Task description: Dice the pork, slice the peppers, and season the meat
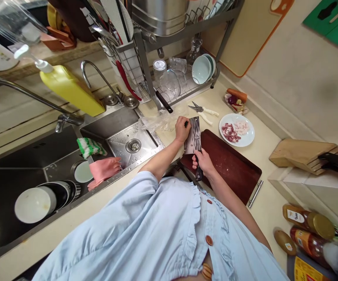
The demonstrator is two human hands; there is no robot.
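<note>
1. Cleaver (193, 136): in front of the torso, across the board's left end in the head view. Height above the board: can't tell.
2. Key relation: the blade lies straight out beyond the right-hand grip, away from the body. Long axis runs near to far, handle toward the torso, far end toward the rack (183, 91).
3. Right hand (204, 162): fingers wrapped round the handle, closed on it just below the blade. It's the nearer hand to the handle; forearm comes in from the lower right.
4. Left hand (183, 129): at the blade's left side, near its far end, fingertips against it. Fingers bent, forearm angled up from the lower left. Can't tell whether they pinch the metal or only rest on it.
5. Blade face tipped up enough to show to the camera, small bits stuck on it. Left side is probably the cutting edge, judging by where the handle joins; fingertips there would need care.
6. Board (230, 168): dark red, mostly right of the cleaver, a few pale scraps on top.
7. Plate (241, 142): beyond the board's far edge, with chopped meat (230, 133) on it. Scissors (211, 112) lie left of the plate, apart from both hands.
</note>
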